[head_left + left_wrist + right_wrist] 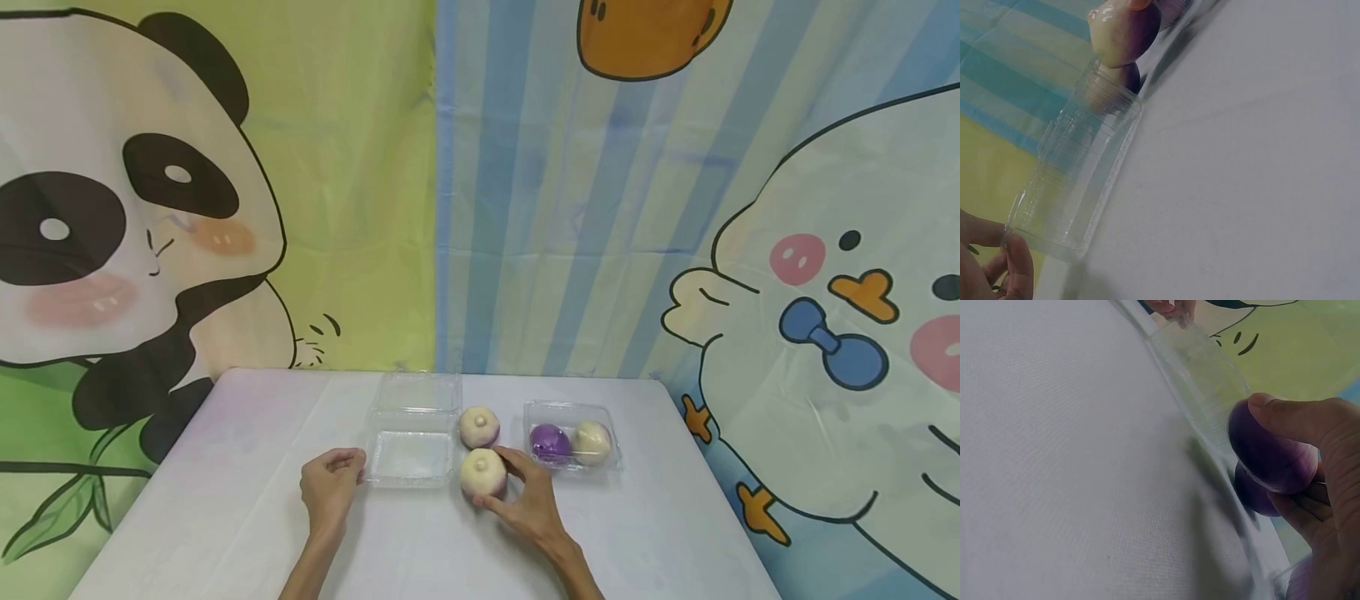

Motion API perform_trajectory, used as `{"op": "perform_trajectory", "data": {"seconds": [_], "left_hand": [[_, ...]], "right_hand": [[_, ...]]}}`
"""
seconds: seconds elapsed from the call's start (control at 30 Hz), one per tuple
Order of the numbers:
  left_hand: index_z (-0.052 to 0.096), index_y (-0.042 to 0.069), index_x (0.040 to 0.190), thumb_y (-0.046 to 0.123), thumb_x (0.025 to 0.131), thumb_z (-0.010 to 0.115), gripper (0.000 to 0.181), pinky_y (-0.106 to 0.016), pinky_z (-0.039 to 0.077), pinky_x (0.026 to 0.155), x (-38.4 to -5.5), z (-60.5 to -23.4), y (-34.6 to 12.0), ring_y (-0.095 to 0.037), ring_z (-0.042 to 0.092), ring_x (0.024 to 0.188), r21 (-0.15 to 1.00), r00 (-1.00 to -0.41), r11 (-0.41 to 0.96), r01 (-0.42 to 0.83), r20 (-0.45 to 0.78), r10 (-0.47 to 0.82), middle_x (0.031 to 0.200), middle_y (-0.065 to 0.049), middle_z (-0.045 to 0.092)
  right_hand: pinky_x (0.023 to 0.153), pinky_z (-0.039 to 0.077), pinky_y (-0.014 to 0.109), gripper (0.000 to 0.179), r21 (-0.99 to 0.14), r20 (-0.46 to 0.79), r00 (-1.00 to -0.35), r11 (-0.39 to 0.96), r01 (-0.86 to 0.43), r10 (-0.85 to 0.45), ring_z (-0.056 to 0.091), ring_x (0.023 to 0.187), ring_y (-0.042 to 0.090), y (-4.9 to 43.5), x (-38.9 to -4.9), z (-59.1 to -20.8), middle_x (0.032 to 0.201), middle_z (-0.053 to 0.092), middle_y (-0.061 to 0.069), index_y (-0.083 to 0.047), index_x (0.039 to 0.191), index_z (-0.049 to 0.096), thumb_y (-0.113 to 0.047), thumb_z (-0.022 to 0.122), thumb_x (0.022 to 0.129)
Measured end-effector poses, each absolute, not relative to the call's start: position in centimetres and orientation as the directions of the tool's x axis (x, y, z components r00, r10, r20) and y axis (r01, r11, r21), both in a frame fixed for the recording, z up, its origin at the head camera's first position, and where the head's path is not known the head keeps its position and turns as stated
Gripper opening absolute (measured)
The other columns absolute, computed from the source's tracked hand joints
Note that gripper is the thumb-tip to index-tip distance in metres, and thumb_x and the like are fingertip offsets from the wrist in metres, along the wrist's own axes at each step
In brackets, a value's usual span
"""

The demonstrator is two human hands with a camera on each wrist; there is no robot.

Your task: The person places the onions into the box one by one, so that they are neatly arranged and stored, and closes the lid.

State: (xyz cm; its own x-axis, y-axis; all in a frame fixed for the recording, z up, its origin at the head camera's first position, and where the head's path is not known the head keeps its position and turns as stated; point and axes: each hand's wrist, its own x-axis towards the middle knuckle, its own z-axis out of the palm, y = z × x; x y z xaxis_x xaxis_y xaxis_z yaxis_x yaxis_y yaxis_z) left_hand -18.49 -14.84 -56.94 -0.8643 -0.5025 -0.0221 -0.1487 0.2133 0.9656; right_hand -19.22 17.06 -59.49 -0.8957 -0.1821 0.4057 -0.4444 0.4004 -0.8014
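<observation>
My left hand (332,487) pinches the left edge of an open, hinged clear plastic box (411,457), thumb and finger on its rim in the left wrist view. Nothing lies in this box. My right hand (532,504) grips a round purple-and-white turnip (483,472) with a small nub on its pale side, thumb and fingers around it. In the right wrist view this held turnip (1269,447) appears raised off the table, purple side down. Just behind it, a second turnip (479,427) of the same look stands beside the box's right wall.
Right of the turnips stands another clear plastic box (572,408) holding one purple (551,443) and one pale round piece (591,442). The white table (645,533) ends at a back edge against printed cloths with a panda (150,200) and a white bird (832,333).
</observation>
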Motion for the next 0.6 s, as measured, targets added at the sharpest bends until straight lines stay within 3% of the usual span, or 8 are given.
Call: {"op": "perform_trajectory", "data": {"seconds": [0.6], "left_hand": [[0.074,-0.010,0.111,0.005,0.103,0.070,0.018,-0.012,0.063,0.064,-18.53,-56.90,-14.85,-0.030,0.080,0.082,0.968,-0.866,0.208,-0.139,-0.017,-0.500,0.100,-0.026,0.078]], "right_hand": [[0.106,0.066,0.035,0.076,-0.730,0.492,-0.848,0.439,-0.524,-0.195,0.076,0.117,0.022,17.24,-19.52,-58.53,0.132,0.077,0.007,-0.005,0.139,0.070,-0.027,0.104,0.074]]}}
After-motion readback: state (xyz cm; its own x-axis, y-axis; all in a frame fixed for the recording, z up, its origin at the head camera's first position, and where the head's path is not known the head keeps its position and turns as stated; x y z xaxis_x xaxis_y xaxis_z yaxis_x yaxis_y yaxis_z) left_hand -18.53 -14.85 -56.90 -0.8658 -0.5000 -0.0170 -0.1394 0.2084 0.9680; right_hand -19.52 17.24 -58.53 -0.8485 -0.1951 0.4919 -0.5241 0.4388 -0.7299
